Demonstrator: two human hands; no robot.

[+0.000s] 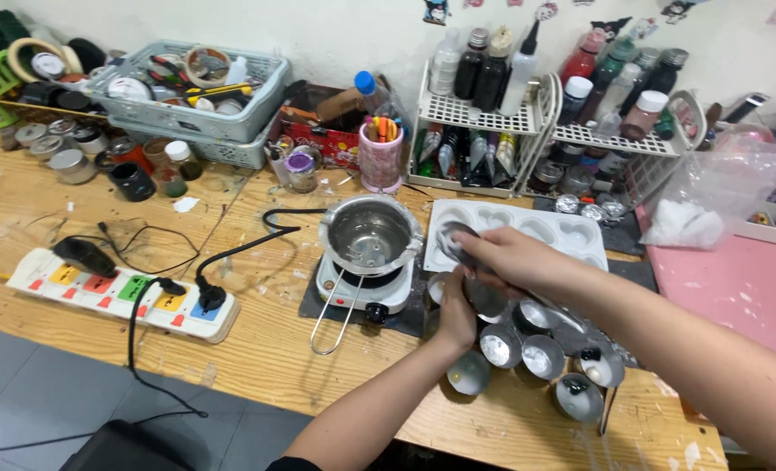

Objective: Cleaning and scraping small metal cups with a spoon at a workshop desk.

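Forearms fill the near edge, both reaching in over the wooden bench [257, 349]. Left hand [456, 316] is curled closed round a small round metal tin [487, 301], held up just above the bench. Right hand [508, 259] is closed too, fingers pinched on a spoon-like metal tool [454, 235] w/ its bowl at the hand's left side; can't tell what the tool carries, if anything.

Large to small, rest of bench:
- Pink mat [754, 296] at right, clear plastic bag [719, 196] on its far edge.
- Two white wire racks [484, 113] of bottles along the wall, grey baskets [205, 87] of tools further left.
- White power strip [122, 295] near left, black cord running to the hotplate.
- White heart-cavity mould [527, 225] beyond the hands; cavities look empty.
- Small white hotplate [362, 292] w/ steel melting pot [370, 235] on it, wire handle pointing to the near edge. Pot looks near empty, maybe a thin residue; hard to tell.
- Cluster of small tins [536, 358] just beside and below the hands, approx six. Several show pale whitish fill, one or two look dark or bare.

Progress, my read: most tins already hold sth pale, the held tin is being worked now, mould not yet used.
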